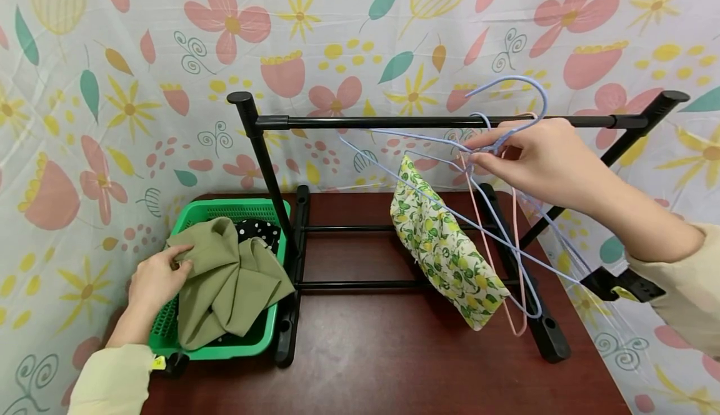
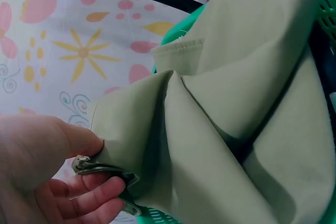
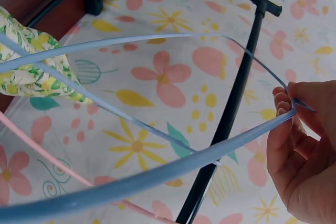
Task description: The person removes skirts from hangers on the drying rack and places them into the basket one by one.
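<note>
My left hand (image 1: 160, 282) pinches the edge of an olive-green cloth (image 1: 222, 284) that lies bunched in a green basket (image 1: 269, 340). In the left wrist view, thumb and fingers of the left hand (image 2: 58, 171) grip a fold of the cloth (image 2: 220, 145). Up by the rack's top bar, my right hand (image 1: 540, 159) pinches a blue hanger (image 1: 416, 180) just below its hook. Behind it, a lemon-print cloth (image 1: 444, 249) hangs on another blue hanger, beside a pink hanger (image 1: 480, 215). The right wrist view shows the right hand (image 3: 304, 150) holding the blue hanger's neck.
A black rack (image 1: 365, 122) with a top bar and two lower rails stands on the dark reddish-brown table (image 1: 394, 352). Black cloth with white dots (image 1: 259, 230) lies in the basket under the olive one. A floral curtain (image 1: 349, 40) hangs behind.
</note>
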Action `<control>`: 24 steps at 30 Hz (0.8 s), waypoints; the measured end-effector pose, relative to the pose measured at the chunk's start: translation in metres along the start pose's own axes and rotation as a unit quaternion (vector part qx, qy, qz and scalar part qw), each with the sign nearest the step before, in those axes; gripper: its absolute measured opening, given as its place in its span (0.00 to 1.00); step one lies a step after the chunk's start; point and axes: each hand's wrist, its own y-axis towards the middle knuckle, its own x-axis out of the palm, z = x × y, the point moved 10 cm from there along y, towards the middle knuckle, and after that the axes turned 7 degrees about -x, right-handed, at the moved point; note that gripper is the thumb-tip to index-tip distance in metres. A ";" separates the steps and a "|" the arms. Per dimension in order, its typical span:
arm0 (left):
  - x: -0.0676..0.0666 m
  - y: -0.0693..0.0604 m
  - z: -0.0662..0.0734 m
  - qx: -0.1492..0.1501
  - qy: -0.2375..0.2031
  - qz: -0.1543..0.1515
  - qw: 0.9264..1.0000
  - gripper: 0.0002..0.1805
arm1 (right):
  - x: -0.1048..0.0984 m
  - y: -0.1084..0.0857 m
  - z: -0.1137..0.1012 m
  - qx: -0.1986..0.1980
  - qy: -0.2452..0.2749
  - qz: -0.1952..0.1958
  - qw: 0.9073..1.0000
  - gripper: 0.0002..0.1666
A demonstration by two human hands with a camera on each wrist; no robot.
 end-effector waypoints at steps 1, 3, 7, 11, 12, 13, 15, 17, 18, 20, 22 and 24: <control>0.002 0.001 -0.001 -0.002 0.001 -0.007 1.000 0.22 | -0.001 -0.001 0.000 -0.002 -0.001 0.002 1.000 0.04; 0.007 0.002 -0.003 -0.006 0.003 -0.019 1.000 0.22 | -0.004 -0.004 0.001 -0.003 0.001 0.006 1.000 0.03; 0.014 0.003 -0.006 -0.007 0.012 -0.029 0.999 0.22 | -0.008 -0.009 0.004 -0.006 0.000 0.017 1.000 0.02; 0.020 0.004 -0.012 -0.015 0.017 -0.033 0.999 0.21 | -0.013 -0.015 0.007 -0.003 0.000 0.032 0.999 0.05; 0.021 0.004 -0.014 -0.020 0.019 -0.033 0.999 0.21 | -0.014 -0.016 0.008 -0.005 0.000 0.037 0.999 0.06; 0.022 0.004 -0.015 -0.024 0.021 -0.032 0.999 0.21 | -0.015 -0.018 0.008 -0.003 0.002 0.040 0.999 0.08; 0.024 0.004 -0.016 -0.029 0.027 -0.030 0.999 0.21 | -0.017 -0.022 0.009 -0.001 0.003 0.043 0.999 0.10; 0.026 0.004 -0.016 -0.022 0.034 -0.023 0.999 0.21 | -0.018 -0.026 0.010 0.005 0.002 0.041 0.999 0.12; 0.027 0.005 -0.015 -0.015 0.037 -0.022 0.999 0.21 | -0.019 -0.028 0.011 0.006 0.002 0.042 0.999 0.13; 0.031 0.006 -0.013 0.002 0.041 -0.023 0.999 0.22 | -0.021 -0.031 0.011 0.008 0.001 0.044 0.999 0.14; 0.034 0.007 -0.011 0.020 0.041 -0.023 0.999 0.22 | -0.023 -0.034 0.012 0.008 0.006 0.051 0.999 0.14; 0.037 0.007 -0.010 0.034 0.037 -0.024 0.998 0.23 | -0.025 -0.037 0.013 0.004 0.016 0.060 0.998 0.14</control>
